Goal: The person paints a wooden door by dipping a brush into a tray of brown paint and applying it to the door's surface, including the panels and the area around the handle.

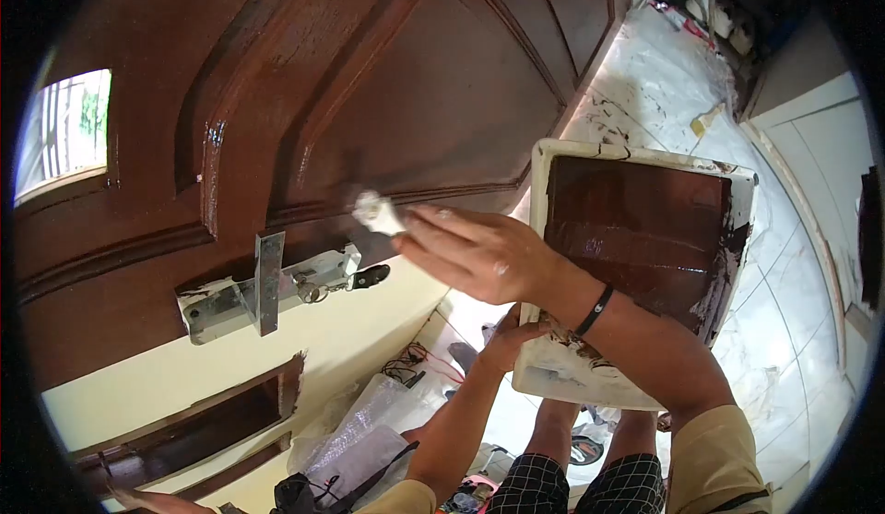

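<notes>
Right hand [489, 256]: fingers together, clamped on a small white tool [376, 212]; dark band on the wrist.
White tool: held out before the brown panelled door [442, 81] – blurred, contact with the door cannot be told.
Left hand [513, 341]: at the near left corner of a white tray [576, 376], fingers closed on its edge; exact grip partly hidden.
Tray: held above the tiled floor [784, 302], right forearm crossing over its near part; dark brown liquid [636, 228] inside, brown smears on rim and walls.
Door fittings: metal lock plate [207, 316] with a lever handle [268, 283] – keys [312, 288] hanging beside it, left of the right hand in view.
Lower left: part of another person's arm [161, 502], near a dark brown recess [203, 426] in the pale surface.
</notes>
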A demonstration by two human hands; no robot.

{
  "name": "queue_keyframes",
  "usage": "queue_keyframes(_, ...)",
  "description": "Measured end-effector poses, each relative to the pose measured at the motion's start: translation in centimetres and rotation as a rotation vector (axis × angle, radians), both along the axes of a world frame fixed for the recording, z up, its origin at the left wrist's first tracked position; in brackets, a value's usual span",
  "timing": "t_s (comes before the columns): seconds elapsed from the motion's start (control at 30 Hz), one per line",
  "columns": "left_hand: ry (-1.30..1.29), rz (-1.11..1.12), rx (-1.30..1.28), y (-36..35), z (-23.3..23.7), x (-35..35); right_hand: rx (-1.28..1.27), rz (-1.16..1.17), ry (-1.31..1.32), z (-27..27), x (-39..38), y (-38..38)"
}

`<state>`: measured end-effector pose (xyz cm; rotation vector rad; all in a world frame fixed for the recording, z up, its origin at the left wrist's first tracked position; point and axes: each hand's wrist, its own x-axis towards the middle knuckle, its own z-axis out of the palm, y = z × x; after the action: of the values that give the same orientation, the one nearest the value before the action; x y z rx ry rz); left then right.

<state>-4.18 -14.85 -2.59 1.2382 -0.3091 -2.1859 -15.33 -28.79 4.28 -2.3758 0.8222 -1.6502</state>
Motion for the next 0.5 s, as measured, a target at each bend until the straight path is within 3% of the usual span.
queue_keyframes(0.2, -0.002, 0.058, -0.001, 0.5, -0.4, 0.0, 0.197, 0.058, 0.144, 0.6, -1.9, 2.2)
queue_keyframes(0.4, -0.023, 0.038, 0.001, 0.8, -0.5, 0.4, 0.091, 0.043, 0.018, 6.8, 0.2, -1.0)
queue_keyframes(0.5, -0.035, 0.041, 0.005, 1.2, -0.6, 0.6, -0.011, -0.001, -0.069, 6.2, -0.4, 0.0)
